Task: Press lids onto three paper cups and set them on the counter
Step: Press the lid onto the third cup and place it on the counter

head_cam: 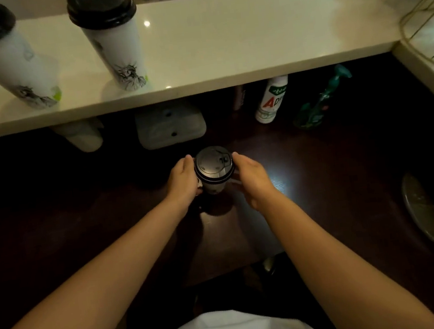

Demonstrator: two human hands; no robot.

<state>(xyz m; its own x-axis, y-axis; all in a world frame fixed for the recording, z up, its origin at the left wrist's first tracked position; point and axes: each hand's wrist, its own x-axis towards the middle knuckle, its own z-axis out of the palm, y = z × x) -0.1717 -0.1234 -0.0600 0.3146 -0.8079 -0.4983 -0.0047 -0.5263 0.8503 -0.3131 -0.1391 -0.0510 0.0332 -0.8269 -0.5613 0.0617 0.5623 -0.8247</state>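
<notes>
Here, in the middle of the frame, the third cup (214, 186) stands on the dark table (333, 166) with its black lid (213, 163) on top. The left hand (182, 181) and the right hand (253, 179) wrap it from either side, fingers curled round its wall, thumbs up at the lid's edge.

To finish this step well, I would press down evenly all round the rim rather than on one side, and avoid squeezing the paper wall.

The cup is upright: long axis vertical, lid facing up, sip hole toward the right of the lid. It should stay so when it goes to the counter (224, 54), where two lidded cups (110, 40) stand at the upper left.
</notes>
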